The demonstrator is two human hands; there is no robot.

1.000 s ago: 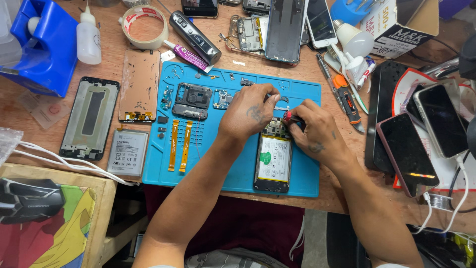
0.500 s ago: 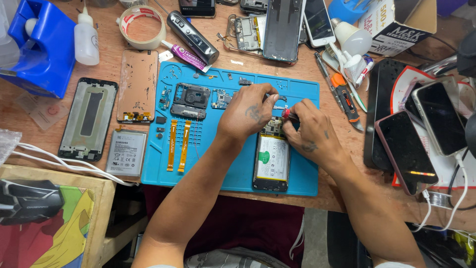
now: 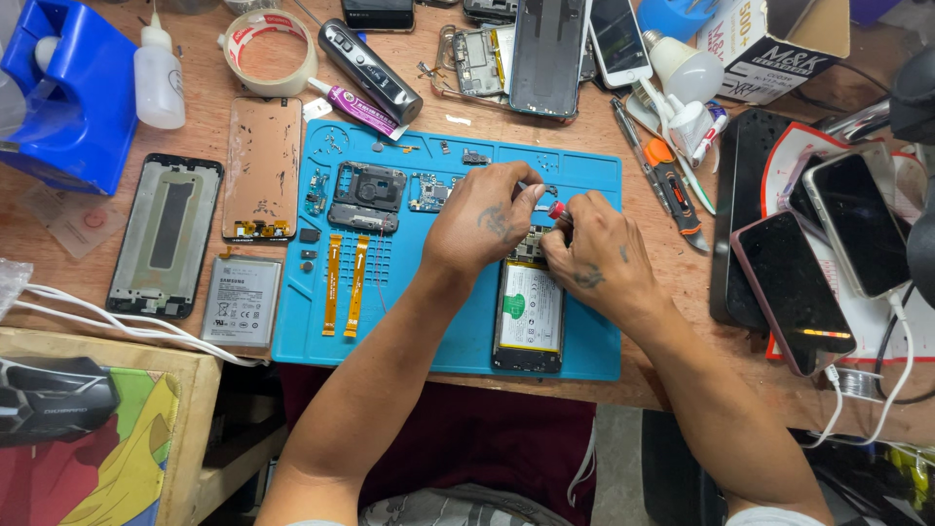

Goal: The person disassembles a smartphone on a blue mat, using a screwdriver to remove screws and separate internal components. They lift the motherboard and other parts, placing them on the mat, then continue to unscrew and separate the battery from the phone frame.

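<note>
Head view: both hands over opened phone (image 3: 529,317) on blue mat (image 3: 429,331).

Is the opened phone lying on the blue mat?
Yes, the opened phone lies flat on the blue mat, under both hands.

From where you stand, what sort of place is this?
Most likely a phone repair bench. An opened phone lies on a blue mat under both hands, loose parts like a battery sit around, and more phones wait at the side.
</note>
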